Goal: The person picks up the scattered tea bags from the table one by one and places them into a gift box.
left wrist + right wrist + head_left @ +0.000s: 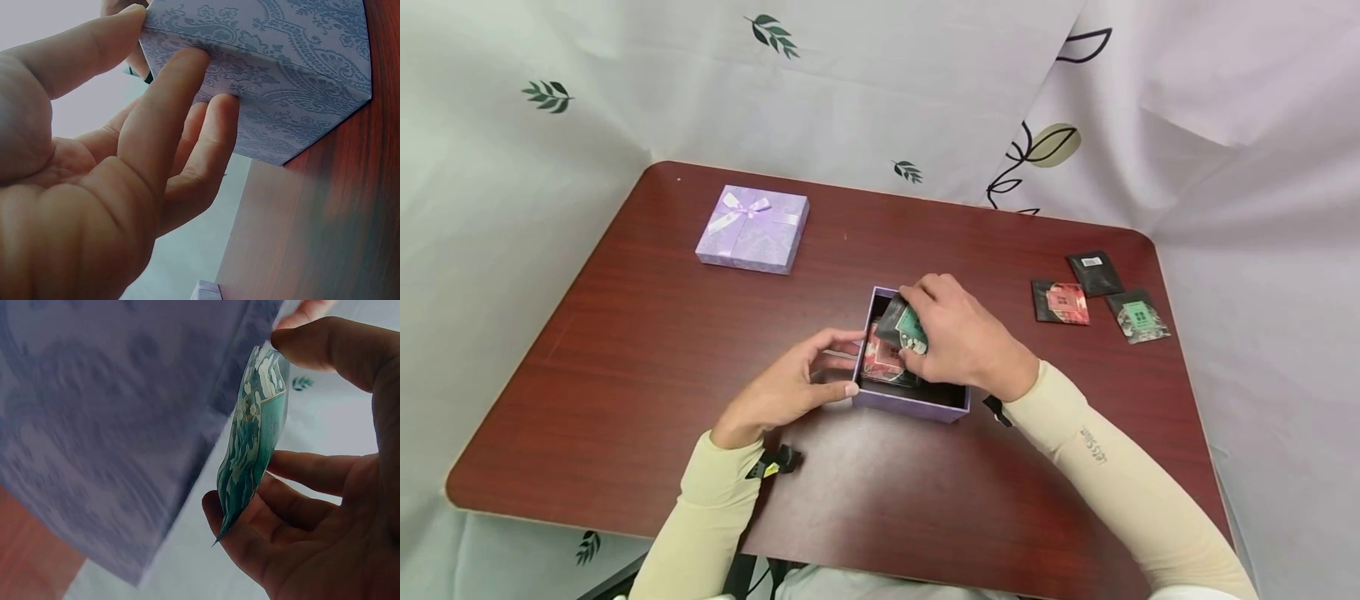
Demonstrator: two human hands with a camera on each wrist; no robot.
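One dark red-brown table [625,375] is enclosed by pale cloth [865,100], on which sprigs of green leaves [773,36] are printed; on the right side the cloth is marked with larger outlined leaves [1054,145]. The table's grained top is finished with rounded corners, and a pale sheen is cast across it near the person's side.

Near the middle of this surface an uncovered purple box [910,405] is placed, its outer walls patterned with scrollwork, as is shown by the left wrist view. Inside, a red-labelled packet [882,358] is laid towards the left wall. At the box's mouth a green-labelled packet [895,323] is held tilted by the right hand [964,333], pinched between thumb and fingers; whether it is touched by the packet beneath cannot be told.

By the left hand [790,383] the box's left side is touched, the thumb set at the near corner and well parted from the fingers, which are spread against the wall.

Towards the far left a lilac lid [752,237] is set down, trimmed with a ribbon bow. Near the right edge three items are grouped: a red-and-black packet [1060,302], a black packet [1094,273] and a green-and-black packet [1138,317]. Both forearms are covered by cream sleeves [1105,467].
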